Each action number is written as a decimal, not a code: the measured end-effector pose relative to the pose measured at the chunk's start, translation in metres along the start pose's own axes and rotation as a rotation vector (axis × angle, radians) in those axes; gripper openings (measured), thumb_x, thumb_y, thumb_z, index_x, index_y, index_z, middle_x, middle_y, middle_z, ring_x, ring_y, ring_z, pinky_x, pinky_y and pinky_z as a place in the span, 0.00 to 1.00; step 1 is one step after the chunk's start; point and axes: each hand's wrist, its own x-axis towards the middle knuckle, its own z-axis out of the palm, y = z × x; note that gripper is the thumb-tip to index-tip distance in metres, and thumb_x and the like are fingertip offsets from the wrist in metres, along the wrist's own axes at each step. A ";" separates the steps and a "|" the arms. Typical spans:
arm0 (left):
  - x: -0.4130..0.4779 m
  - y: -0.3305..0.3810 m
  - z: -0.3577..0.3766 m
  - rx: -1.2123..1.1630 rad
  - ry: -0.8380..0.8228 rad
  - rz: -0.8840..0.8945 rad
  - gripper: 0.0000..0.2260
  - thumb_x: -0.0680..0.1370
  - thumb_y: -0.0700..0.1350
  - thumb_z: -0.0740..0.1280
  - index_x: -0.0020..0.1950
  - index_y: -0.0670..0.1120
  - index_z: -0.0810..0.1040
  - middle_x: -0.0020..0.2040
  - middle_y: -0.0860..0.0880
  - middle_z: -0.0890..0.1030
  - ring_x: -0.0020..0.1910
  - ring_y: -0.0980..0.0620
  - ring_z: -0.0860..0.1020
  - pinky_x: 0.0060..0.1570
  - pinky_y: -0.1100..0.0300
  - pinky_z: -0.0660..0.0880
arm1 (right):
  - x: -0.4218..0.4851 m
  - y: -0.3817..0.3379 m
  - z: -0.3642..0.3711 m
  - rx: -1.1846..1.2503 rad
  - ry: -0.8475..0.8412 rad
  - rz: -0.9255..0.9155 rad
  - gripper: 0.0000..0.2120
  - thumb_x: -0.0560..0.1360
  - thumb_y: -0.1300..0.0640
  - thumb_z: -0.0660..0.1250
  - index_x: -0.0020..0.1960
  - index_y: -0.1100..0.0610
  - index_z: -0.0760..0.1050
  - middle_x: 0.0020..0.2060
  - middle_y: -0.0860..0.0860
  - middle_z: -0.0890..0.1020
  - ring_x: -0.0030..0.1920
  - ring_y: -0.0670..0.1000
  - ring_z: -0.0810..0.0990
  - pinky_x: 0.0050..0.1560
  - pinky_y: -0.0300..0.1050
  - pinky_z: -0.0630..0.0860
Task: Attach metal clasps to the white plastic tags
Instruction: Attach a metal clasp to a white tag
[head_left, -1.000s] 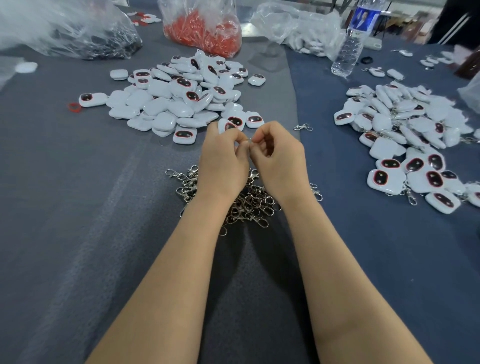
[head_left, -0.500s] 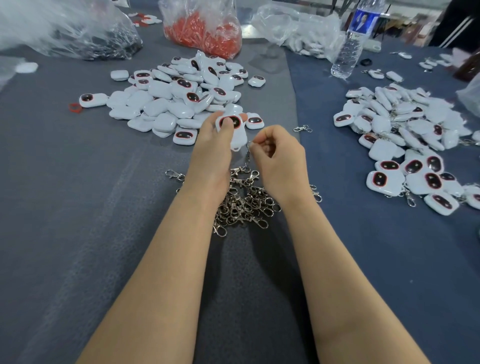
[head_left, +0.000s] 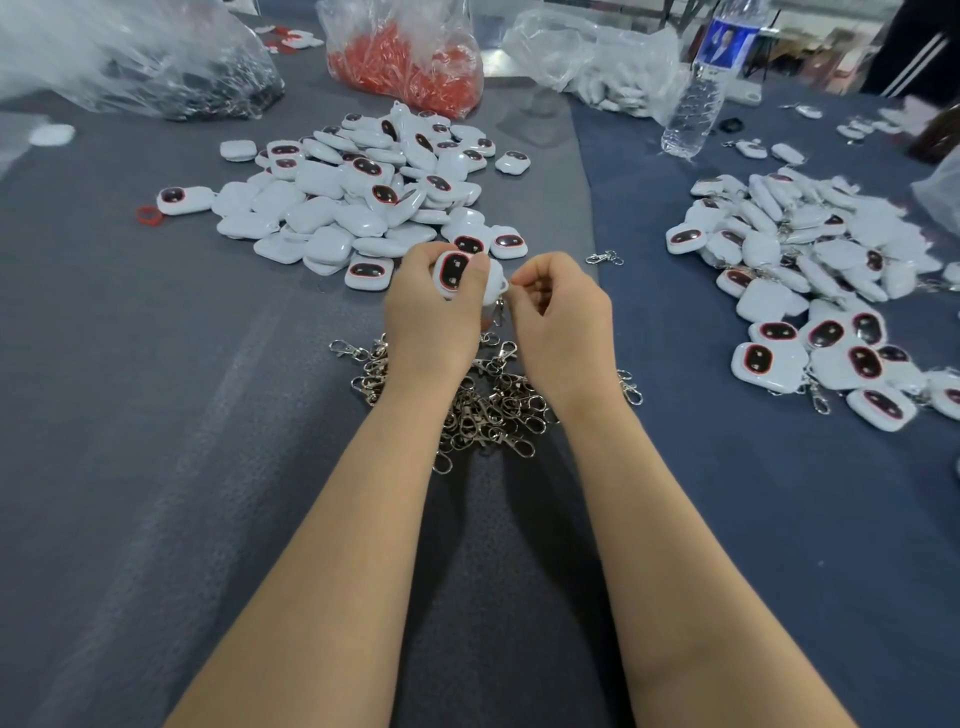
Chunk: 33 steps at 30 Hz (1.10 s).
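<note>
left hand (head_left: 431, 319) grips tag (head_left: 453, 271), right hand (head_left: 563, 322) pinches clasp (head_left: 499, 310).

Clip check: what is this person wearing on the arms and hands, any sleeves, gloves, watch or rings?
Nothing visible. Both forearms are bare down to the frame's lower edge, with no sleeve in view. The left hand and right hand are ungloved, and no watch, bracelet or ring shows on the sides the camera sees.
</note>
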 end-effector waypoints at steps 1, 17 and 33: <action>-0.001 0.001 0.000 0.022 0.008 0.021 0.10 0.76 0.45 0.68 0.55 0.42 0.74 0.48 0.47 0.77 0.50 0.45 0.79 0.51 0.44 0.77 | 0.000 0.000 0.000 -0.008 -0.003 0.002 0.07 0.76 0.67 0.63 0.43 0.56 0.72 0.32 0.44 0.73 0.32 0.39 0.71 0.36 0.26 0.67; -0.005 -0.005 0.004 0.236 0.075 0.199 0.08 0.77 0.43 0.66 0.52 0.45 0.69 0.37 0.60 0.69 0.32 0.68 0.71 0.33 0.78 0.65 | 0.000 0.003 0.006 -0.209 -0.029 -0.040 0.08 0.75 0.67 0.60 0.42 0.56 0.69 0.39 0.52 0.75 0.40 0.51 0.71 0.38 0.40 0.63; -0.006 -0.007 0.003 0.305 0.031 0.263 0.07 0.77 0.43 0.65 0.52 0.41 0.71 0.38 0.51 0.73 0.38 0.49 0.71 0.39 0.58 0.67 | -0.004 0.002 0.015 -0.337 -0.047 0.007 0.06 0.79 0.58 0.59 0.43 0.57 0.68 0.43 0.55 0.78 0.42 0.53 0.72 0.40 0.44 0.63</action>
